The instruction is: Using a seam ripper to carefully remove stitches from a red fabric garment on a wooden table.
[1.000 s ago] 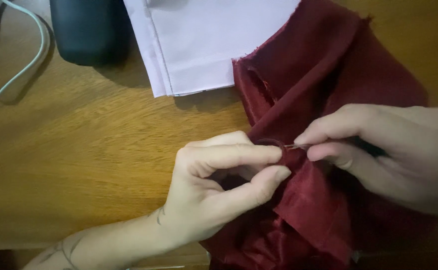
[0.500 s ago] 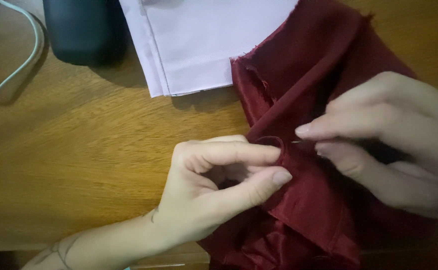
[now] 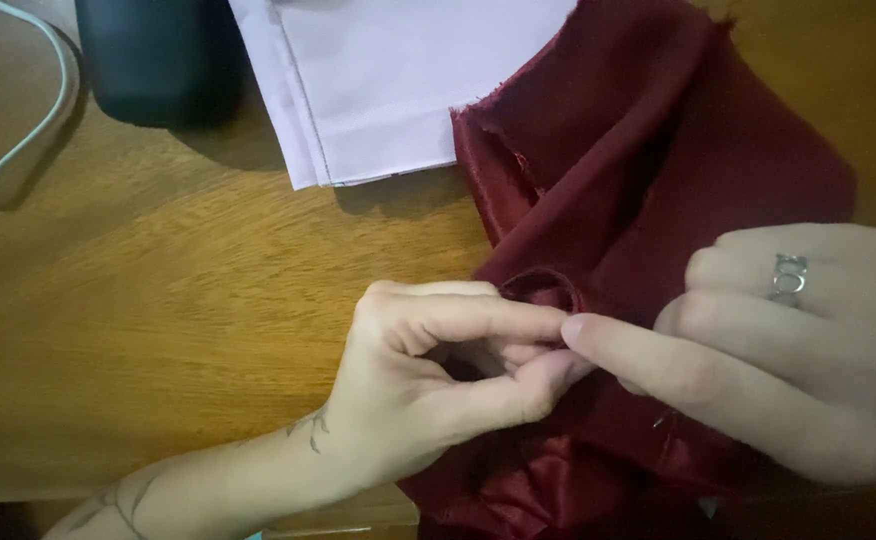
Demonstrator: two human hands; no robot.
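Two hands meet on the dark red fabric (image 3: 658, 180), which lies bunched on the right side of the wooden counter (image 3: 178, 290). I see the left hand (image 3: 428, 370) pinching a small fold of it between thumb and forefinger, and the right hand (image 3: 788, 350), wearing a ring (image 3: 789, 277), pinching the same fold, fingertips touching. A pale folded cloth (image 3: 398, 80) lies just beyond, beside a dark object (image 3: 158, 60).

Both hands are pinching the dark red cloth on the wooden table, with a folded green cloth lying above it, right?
Not quite. In the head view the folded cloth is pale lilac, not green. Both the left hand and right hand do pinch the dark red cloth on the wooden table.
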